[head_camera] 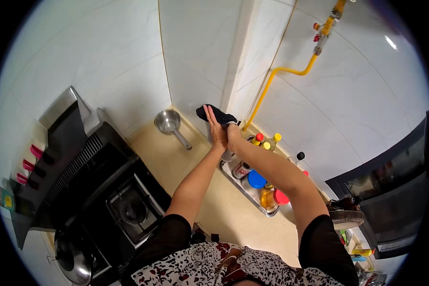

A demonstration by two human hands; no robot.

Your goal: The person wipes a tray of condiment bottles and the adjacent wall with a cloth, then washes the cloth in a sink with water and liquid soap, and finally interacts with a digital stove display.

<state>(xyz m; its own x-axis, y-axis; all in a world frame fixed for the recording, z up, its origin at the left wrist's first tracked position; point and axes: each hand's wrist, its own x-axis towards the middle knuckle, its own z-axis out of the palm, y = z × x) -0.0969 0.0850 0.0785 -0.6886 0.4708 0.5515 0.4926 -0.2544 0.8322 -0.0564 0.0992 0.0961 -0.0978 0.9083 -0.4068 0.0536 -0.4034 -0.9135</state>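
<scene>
A dark cloth (218, 115) is held up near the wall corner, above the back of the counter. My left hand (216, 130) has its fingers straight and lies flat against the cloth. Beside it my right hand (233, 134) is closed on the cloth's lower right end, where something pale shows under the fabric; what it is I cannot tell. The two wrists are close together. A clear object, partly hidden, stands behind and below my hands.
A metal tray (248, 195) of jars and bottles stands on the counter to the right, below my right forearm. A steel ladle-like pan (168, 122) lies at the back left. The gas stove (132, 211) is left, a yellow gas pipe (266, 91) on the wall.
</scene>
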